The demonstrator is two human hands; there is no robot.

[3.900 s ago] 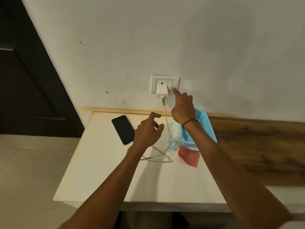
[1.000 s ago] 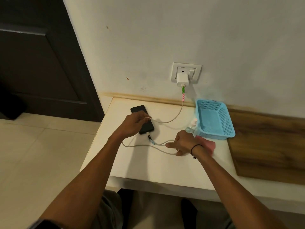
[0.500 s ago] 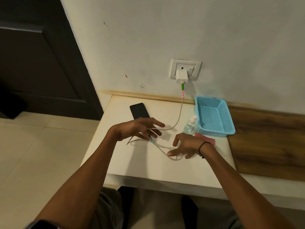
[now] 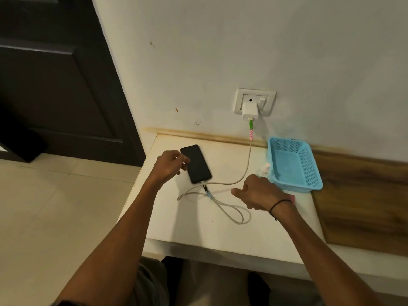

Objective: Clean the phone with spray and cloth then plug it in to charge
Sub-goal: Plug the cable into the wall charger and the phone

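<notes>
Home room, wall socket (image 4: 255,102), dark door (image 4: 55,85), tiled floor (image 4: 55,206)

Phone (image 4: 196,163) plugged into cable (image 4: 229,183) on table (image 4: 198,228), both hands hovering empty

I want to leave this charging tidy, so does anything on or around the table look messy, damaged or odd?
Mostly small things. The charging cable sprawls in loose loops in front of the phone, near the table's front edge. The spray bottle appears to lie tipped beside the blue basket. A brownish stain runs along the wall base.
</notes>
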